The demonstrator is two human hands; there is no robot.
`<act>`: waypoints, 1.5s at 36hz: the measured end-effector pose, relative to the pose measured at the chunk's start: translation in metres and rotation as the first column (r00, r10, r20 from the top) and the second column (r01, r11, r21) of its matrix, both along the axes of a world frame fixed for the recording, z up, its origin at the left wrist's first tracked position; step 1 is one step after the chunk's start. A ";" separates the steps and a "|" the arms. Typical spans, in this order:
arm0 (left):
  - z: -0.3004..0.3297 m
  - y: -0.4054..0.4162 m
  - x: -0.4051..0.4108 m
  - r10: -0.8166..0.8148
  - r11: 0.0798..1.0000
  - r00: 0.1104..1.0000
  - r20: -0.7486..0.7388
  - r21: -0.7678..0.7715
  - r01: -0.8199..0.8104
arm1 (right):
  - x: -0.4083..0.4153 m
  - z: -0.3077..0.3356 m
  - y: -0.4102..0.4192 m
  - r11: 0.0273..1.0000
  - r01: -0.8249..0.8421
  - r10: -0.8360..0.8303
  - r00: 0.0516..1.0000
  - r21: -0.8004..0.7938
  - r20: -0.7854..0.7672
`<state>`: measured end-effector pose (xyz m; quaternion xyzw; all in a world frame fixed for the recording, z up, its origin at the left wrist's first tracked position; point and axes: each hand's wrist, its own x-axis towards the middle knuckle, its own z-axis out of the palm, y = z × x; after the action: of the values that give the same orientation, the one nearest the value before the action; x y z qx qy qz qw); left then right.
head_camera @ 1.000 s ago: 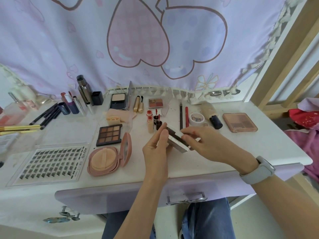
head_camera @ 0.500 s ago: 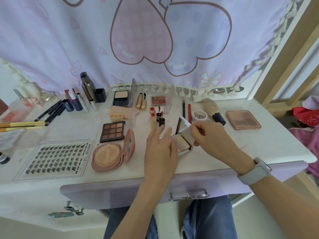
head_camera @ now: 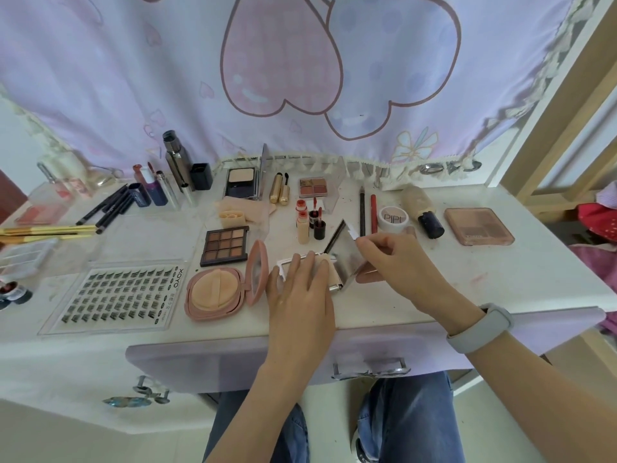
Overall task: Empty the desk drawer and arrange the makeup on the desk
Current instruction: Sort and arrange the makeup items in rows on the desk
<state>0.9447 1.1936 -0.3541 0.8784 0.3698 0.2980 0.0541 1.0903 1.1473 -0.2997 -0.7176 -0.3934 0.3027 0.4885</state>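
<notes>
Desk of pale white carries the makeup spread, with the lash tray at its left front, the round pink cushion compact beside it and the brown eyeshadow palette just behind. At the middle front lies the silver compact, lid raised. The left hand rests flat with straight fingers on its base, while the right hand pinches the lid's upper edge.

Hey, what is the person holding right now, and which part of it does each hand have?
A silver compact, open on the desk. The right hand pinches the raised mirrored lid's top corner; the left hand presses flat on its base.
</notes>
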 end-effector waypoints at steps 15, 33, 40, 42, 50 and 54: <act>-0.006 0.007 -0.002 -0.005 0.999 0.999 -0.053 0.041 0.007 | -0.013 -0.002 0.003 0.994 0.096 -0.095 0.995 0.046 -0.024; -0.011 0.009 -0.002 0.072 0.996 0.996 -0.056 0.056 -0.069 | -0.001 -0.009 0.008 0.994 0.092 -0.096 0.993 0.051 0.075; -0.010 0.010 0.000 0.081 0.996 0.994 -0.068 0.047 -0.078 | 0.023 -0.034 0.018 0.996 0.030 0.061 0.428 -0.082 0.902; -0.009 0.010 0.000 0.082 0.996 0.993 -0.080 0.044 -0.079 | 0.023 -0.038 0.020 0.983 0.069 0.142 0.308 -0.172 0.941; -0.005 0.011 0.001 0.085 0.996 0.989 -0.125 -0.031 -0.089 | 0.013 -0.041 0.011 0.990 0.122 0.029 0.277 -0.065 0.961; -0.004 0.011 0.003 0.094 0.993 0.993 -0.068 -0.062 -0.099 | 0.007 -0.043 0.002 0.985 0.122 0.079 0.294 -0.119 0.953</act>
<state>0.9477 1.2043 -0.3584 0.8665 0.4229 0.2591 0.0561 1.0977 1.1492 -0.3429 -0.8006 -0.5694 -0.1575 0.1005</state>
